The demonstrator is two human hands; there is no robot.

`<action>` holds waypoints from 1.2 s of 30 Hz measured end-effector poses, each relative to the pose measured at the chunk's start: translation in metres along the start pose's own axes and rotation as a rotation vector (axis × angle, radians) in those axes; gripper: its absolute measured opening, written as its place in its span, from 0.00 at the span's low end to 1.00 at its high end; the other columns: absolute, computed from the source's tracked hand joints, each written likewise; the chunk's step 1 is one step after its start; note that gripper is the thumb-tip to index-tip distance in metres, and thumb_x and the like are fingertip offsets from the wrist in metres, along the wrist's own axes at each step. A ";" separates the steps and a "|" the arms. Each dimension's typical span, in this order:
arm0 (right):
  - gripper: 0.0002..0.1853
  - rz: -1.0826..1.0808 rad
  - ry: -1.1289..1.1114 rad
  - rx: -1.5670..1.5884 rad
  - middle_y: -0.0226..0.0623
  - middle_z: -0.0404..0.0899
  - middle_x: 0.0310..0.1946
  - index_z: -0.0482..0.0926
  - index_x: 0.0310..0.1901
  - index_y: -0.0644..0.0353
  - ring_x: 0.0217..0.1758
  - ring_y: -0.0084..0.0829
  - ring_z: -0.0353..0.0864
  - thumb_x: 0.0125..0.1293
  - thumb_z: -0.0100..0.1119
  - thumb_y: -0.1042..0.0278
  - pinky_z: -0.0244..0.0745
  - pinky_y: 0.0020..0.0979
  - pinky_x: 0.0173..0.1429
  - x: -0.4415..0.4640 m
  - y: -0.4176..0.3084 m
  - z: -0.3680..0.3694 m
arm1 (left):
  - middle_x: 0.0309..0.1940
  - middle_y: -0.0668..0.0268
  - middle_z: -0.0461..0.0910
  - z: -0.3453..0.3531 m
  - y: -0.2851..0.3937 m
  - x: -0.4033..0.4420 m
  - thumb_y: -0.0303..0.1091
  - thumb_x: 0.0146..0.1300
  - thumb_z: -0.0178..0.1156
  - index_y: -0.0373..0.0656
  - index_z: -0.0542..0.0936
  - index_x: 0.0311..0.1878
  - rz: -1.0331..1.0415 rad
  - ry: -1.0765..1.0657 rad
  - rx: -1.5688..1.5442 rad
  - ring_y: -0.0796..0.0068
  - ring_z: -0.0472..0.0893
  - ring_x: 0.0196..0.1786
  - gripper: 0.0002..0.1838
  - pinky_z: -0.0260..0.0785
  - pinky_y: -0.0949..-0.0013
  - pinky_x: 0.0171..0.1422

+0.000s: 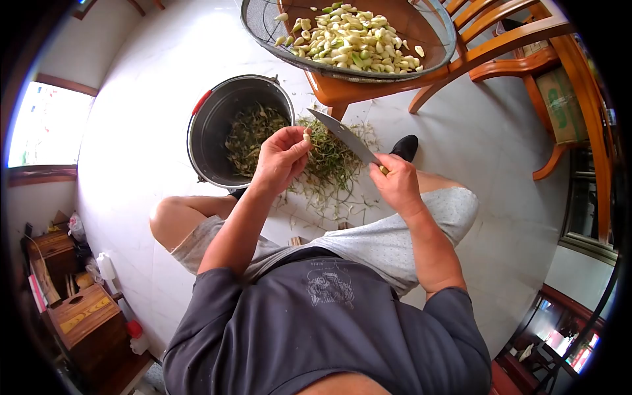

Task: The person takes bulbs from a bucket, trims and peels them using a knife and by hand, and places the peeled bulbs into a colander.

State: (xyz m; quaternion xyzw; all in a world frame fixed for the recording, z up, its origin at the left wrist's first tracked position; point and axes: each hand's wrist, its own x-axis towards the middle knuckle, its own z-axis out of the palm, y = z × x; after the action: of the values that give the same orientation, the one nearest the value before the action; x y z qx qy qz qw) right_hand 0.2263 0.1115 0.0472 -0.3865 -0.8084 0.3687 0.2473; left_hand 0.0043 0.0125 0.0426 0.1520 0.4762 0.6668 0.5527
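Observation:
My left hand [284,158] pinches a small white bulb [307,136] between thumb and fingertips, just above the bucket's right rim. My right hand [399,184] is wrapped round the handle of a kitchen knife [345,137], its broad blade pointing up and left toward the bulb. Blade and bulb are apart. Below both hands lies a pile of green and straw-coloured trimmings [336,158] on the floor. The metal bucket [205,155], with a red grip on its handle, holds more trimmings. Many white and greenish bulbs [355,39] fill part of a round mesh basket [263,33].
The basket rests on a wooden chair [368,89]. Another wooden chair [579,85] stands at the right, near a cardboard box [561,105]. My knees flank the pile, and a black shoe [405,147] is beside it. Wooden boxes [89,319] stand at the lower left.

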 end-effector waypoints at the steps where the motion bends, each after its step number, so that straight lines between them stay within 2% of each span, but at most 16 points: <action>1: 0.11 0.014 -0.007 0.022 0.44 0.79 0.27 0.81 0.41 0.65 0.27 0.34 0.77 0.57 0.60 0.72 0.71 0.31 0.35 0.000 -0.002 0.000 | 0.25 0.71 0.76 -0.001 0.000 0.001 0.26 0.63 0.61 0.39 0.76 0.41 0.010 -0.007 -0.008 0.87 0.70 0.21 0.05 0.58 0.83 0.20; 3: 0.11 0.046 -0.023 0.064 0.43 0.78 0.27 0.81 0.42 0.66 0.26 0.29 0.76 0.57 0.61 0.72 0.71 0.29 0.34 0.000 -0.004 -0.001 | 0.26 0.70 0.76 -0.002 -0.002 0.003 0.24 0.63 0.60 0.39 0.76 0.41 0.025 -0.022 -0.024 0.85 0.71 0.21 0.05 0.59 0.83 0.20; 6: 0.12 0.032 -0.027 0.054 0.50 0.80 0.31 0.81 0.43 0.64 0.30 0.43 0.81 0.57 0.61 0.71 0.75 0.34 0.36 0.001 -0.002 -0.001 | 0.27 0.68 0.77 -0.002 -0.003 0.005 0.22 0.62 0.60 0.39 0.76 0.40 0.041 -0.023 -0.027 0.84 0.73 0.22 0.05 0.60 0.82 0.21; 9: 0.12 0.036 -0.008 0.093 0.49 0.81 0.30 0.81 0.43 0.64 0.29 0.41 0.81 0.57 0.61 0.71 0.74 0.33 0.36 0.000 -0.003 -0.001 | 0.29 0.67 0.77 -0.006 -0.007 0.011 0.20 0.62 0.58 0.39 0.76 0.40 0.038 0.058 -0.089 0.83 0.74 0.24 0.05 0.62 0.80 0.22; 15: 0.13 0.106 -0.068 0.186 0.43 0.81 0.29 0.81 0.45 0.64 0.26 0.27 0.78 0.58 0.60 0.71 0.72 0.27 0.33 -0.001 -0.010 -0.004 | 0.35 0.60 0.79 -0.012 -0.010 0.017 0.19 0.62 0.56 0.37 0.74 0.41 0.019 0.057 -0.203 0.75 0.80 0.33 0.05 0.73 0.77 0.32; 18: 0.13 0.137 -0.068 0.266 0.41 0.81 0.29 0.81 0.46 0.63 0.25 0.24 0.77 0.59 0.60 0.70 0.71 0.26 0.32 -0.004 -0.009 0.002 | 0.38 0.58 0.80 -0.012 -0.013 0.019 0.19 0.63 0.56 0.37 0.74 0.41 -0.004 0.061 -0.298 0.71 0.82 0.38 0.05 0.77 0.75 0.38; 19: 0.13 0.142 -0.073 0.262 0.36 0.80 0.28 0.81 0.45 0.64 0.26 0.20 0.75 0.59 0.60 0.71 0.70 0.24 0.32 -0.004 -0.009 0.004 | 0.39 0.57 0.80 -0.013 -0.014 0.020 0.20 0.63 0.56 0.36 0.74 0.41 -0.011 0.057 -0.331 0.70 0.82 0.39 0.05 0.78 0.74 0.40; 21: 0.12 0.152 -0.084 0.254 0.27 0.79 0.27 0.81 0.45 0.66 0.26 0.14 0.69 0.60 0.60 0.73 0.67 0.20 0.31 -0.006 -0.010 0.007 | 0.37 0.58 0.79 -0.011 -0.016 0.021 0.21 0.63 0.56 0.37 0.73 0.41 -0.016 0.084 -0.334 0.71 0.82 0.37 0.04 0.77 0.75 0.39; 24: 0.12 0.186 -0.100 0.236 0.28 0.79 0.26 0.81 0.45 0.66 0.27 0.14 0.71 0.60 0.61 0.72 0.68 0.20 0.31 -0.007 -0.012 0.007 | 0.34 0.61 0.78 -0.015 -0.024 0.025 0.22 0.64 0.57 0.37 0.73 0.40 -0.002 0.097 -0.352 0.73 0.80 0.34 0.04 0.76 0.75 0.37; 28: 0.12 0.185 -0.094 0.228 0.31 0.79 0.27 0.81 0.45 0.66 0.27 0.16 0.72 0.60 0.60 0.72 0.69 0.22 0.32 -0.006 -0.011 0.007 | 0.30 0.64 0.77 -0.018 -0.032 0.026 0.24 0.64 0.58 0.38 0.73 0.39 0.061 0.106 -0.309 0.77 0.78 0.30 0.04 0.74 0.76 0.31; 30: 0.12 0.170 -0.088 0.213 0.33 0.79 0.27 0.81 0.45 0.66 0.27 0.17 0.73 0.60 0.60 0.72 0.70 0.23 0.32 -0.005 -0.012 0.006 | 0.30 0.64 0.77 -0.013 -0.034 0.025 0.24 0.63 0.59 0.38 0.73 0.39 0.095 0.182 -0.233 0.77 0.78 0.29 0.05 0.74 0.76 0.28; 33: 0.12 0.099 -0.036 0.162 0.41 0.81 0.29 0.82 0.44 0.60 0.26 0.33 0.80 0.58 0.61 0.69 0.73 0.30 0.33 -0.006 -0.008 0.011 | 0.29 0.63 0.77 -0.004 -0.035 0.023 0.24 0.62 0.59 0.38 0.72 0.39 0.146 0.254 -0.127 0.77 0.78 0.27 0.06 0.73 0.77 0.25; 36: 0.12 0.122 -0.051 0.140 0.42 0.81 0.29 0.82 0.44 0.59 0.28 0.38 0.80 0.58 0.61 0.69 0.74 0.32 0.34 -0.007 -0.010 0.013 | 0.29 0.63 0.78 0.003 -0.039 0.022 0.23 0.61 0.60 0.38 0.72 0.38 0.181 0.279 -0.052 0.78 0.78 0.25 0.06 0.73 0.77 0.24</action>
State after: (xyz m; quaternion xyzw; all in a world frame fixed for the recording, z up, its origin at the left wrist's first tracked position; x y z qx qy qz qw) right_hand 0.2169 0.0966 0.0466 -0.4075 -0.7615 0.4483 0.2303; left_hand 0.0224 0.0309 0.0057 0.0856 0.5154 0.7406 0.4226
